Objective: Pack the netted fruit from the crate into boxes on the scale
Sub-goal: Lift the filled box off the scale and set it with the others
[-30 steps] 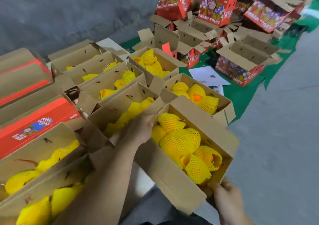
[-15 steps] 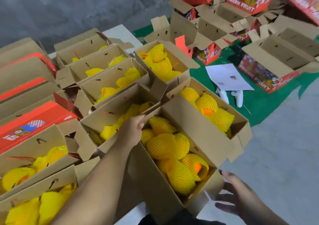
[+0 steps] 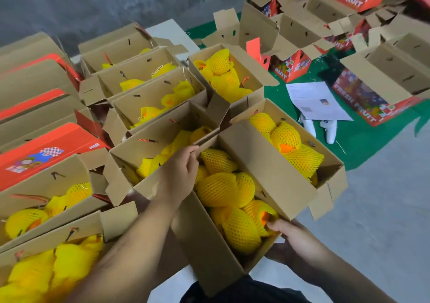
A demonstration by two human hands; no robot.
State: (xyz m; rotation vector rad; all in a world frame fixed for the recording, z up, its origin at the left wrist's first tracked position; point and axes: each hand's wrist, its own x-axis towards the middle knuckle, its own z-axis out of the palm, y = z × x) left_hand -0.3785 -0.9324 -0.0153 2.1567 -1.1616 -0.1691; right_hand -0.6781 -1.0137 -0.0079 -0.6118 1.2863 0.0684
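An open cardboard box (image 3: 267, 165) filled with several fruits in yellow foam netting (image 3: 223, 188) lies tilted in front of me. My left hand (image 3: 180, 170) grips the box's far left rim, fingers curled over the edge. At the near right corner, my right hand (image 3: 290, 237) holds the box, its thumb over the rim touching a netted fruit (image 3: 242, 230). No crate or scale shows in the head view.
Rows of open boxes with netted fruit (image 3: 149, 102) crowd the left and middle. Closed red-topped boxes (image 3: 46, 149) lie far left. Empty "Fresh Fruit" boxes (image 3: 384, 79), a paper sheet (image 3: 314, 100) and two white controllers (image 3: 328, 128) sit on a green mat at the right.
My right hand came in from open beside the box and now holds its near right corner. The left hand keeps its grip on the far rim. The view moved closer.
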